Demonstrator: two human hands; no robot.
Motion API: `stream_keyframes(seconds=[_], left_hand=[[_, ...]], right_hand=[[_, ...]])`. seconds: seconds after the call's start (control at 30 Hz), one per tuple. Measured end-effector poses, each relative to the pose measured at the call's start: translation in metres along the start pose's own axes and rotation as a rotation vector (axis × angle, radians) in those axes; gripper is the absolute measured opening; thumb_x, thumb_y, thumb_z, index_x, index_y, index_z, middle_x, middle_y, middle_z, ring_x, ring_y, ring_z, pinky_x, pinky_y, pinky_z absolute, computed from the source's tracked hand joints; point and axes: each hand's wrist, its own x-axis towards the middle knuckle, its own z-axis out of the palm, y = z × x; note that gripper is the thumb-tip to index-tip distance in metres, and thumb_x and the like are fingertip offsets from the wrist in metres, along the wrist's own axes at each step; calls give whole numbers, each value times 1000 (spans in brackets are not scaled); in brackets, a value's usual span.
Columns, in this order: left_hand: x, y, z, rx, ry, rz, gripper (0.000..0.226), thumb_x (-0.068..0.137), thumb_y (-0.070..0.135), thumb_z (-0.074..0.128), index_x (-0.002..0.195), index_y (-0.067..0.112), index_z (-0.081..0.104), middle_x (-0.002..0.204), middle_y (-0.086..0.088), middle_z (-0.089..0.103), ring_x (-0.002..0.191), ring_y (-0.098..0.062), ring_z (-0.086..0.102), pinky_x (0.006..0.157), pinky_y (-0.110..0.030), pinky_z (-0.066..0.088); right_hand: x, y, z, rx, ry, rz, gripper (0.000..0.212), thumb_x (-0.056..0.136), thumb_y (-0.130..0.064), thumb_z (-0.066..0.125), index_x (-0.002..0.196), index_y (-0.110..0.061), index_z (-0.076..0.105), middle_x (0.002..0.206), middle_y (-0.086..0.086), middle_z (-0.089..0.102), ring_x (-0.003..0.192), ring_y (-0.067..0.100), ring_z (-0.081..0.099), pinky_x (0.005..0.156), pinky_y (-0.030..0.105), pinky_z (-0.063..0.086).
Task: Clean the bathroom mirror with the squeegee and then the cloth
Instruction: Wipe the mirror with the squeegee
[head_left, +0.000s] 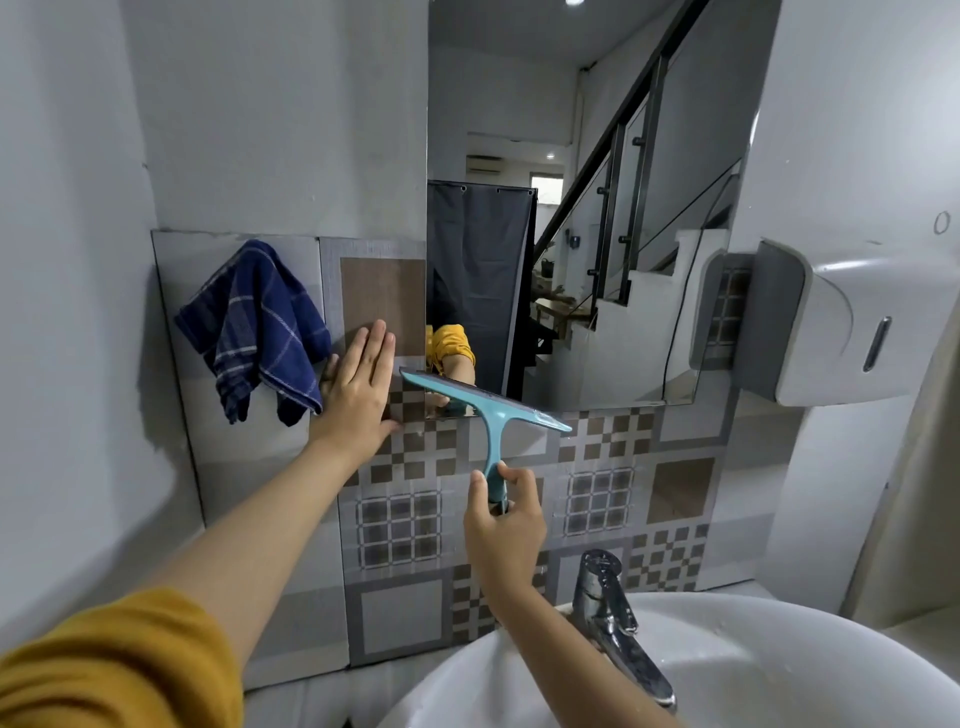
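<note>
Squeegee (485, 402) in right hand (503, 525), blade at mirror (597, 208) bottom edge

Grey painted walls (260, 104), patterned tile splashback (597, 493), white basin (779, 649), chrome tap (613, 613)

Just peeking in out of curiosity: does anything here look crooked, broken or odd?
Mostly no. The squeegee blade sits tilted across the mirror's bottom-left corner, half over the tiles. The blue cloth hangs bunched and lopsided on the wall. Nothing looks broken.
</note>
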Motion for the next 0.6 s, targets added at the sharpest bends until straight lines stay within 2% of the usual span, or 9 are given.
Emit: stream_keyframes(seconds=[0.13, 0.23, 0.3, 0.43, 0.6], left_hand=[[0, 0, 0, -13, -1, -12, 110, 63, 22, 81, 146, 8, 10, 155, -8, 5, 142, -24, 1, 110, -45, 5], [0, -1, -1, -2, -8, -14, 108, 66, 20, 79, 146, 10, 7, 156, -6, 0, 142, -23, -3, 111, -44, 3], [0, -2, -1, 8, -13, -20, 109, 65, 19, 80, 146, 10, 7, 156, -6, 1, 142, -23, -2, 111, -43, 4], [-3, -2, 0, 27, -19, -34, 108, 64, 14, 81, 146, 9, 11, 156, -7, 3, 142, -25, 3, 111, -45, 10], [-9, 9, -6, -41, -65, -4, 109, 69, 23, 78, 146, 11, 2, 154, -4, -9, 142, -22, -3, 113, -45, 11]], right_hand=[[0, 11, -10, -74, -11, -51, 10, 89, -23, 65, 90, -26, 56, 63, -2, 62, 50, 10, 57, 50, 34, 53], [2, 16, -15, -96, -14, -77, 10, 88, -23, 67, 93, -22, 58, 62, -5, 62, 51, 7, 59, 49, 24, 53], [2, 16, -20, -111, -11, -102, 10, 88, -21, 67, 93, -21, 58, 60, -9, 58, 50, 2, 56, 45, 15, 45], [-2, 22, -28, -124, -54, -90, 9, 89, -20, 66, 92, -20, 58, 62, -8, 58, 50, -1, 55, 45, 15, 44], [-4, 23, -38, -116, -100, -46, 12, 88, -21, 67, 89, -26, 56, 66, -7, 60, 51, -2, 56, 46, 15, 46]])
